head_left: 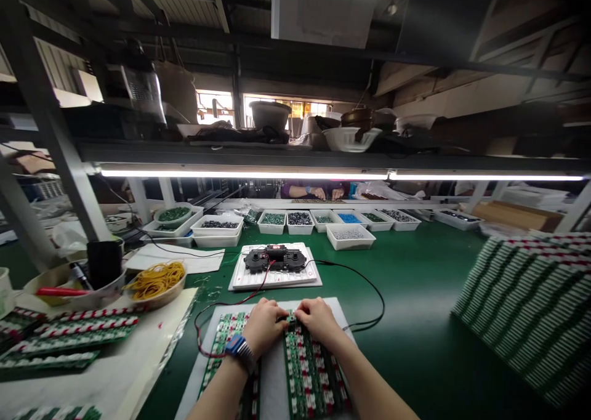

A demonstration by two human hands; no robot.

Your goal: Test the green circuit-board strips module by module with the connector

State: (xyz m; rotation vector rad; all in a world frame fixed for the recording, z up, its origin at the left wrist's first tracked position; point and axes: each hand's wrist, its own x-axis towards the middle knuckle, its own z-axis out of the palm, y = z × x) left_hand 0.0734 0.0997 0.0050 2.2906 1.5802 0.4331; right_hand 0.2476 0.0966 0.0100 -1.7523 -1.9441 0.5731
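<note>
My left hand (264,324) and my right hand (318,320) rest close together on the top edge of a green circuit board panel (310,374) with rows of red and white parts. Both hands have their fingers curled and pinched at a small component (290,316) between them. The panel lies on a white foam sheet (272,383). A second green panel (220,340) lies under my left wrist, which wears a blue watch. Just beyond stands a black test fixture (275,258) on a white tray, with red and black wires running back toward my hands.
White bins of small parts (300,221) line the back of the green bench. A bowl of yellow rubber bands (156,280) and stacked boards (69,337) lie left. A tall stack of boards (530,309) fills the right. Another person's hands (325,192) work across the bench.
</note>
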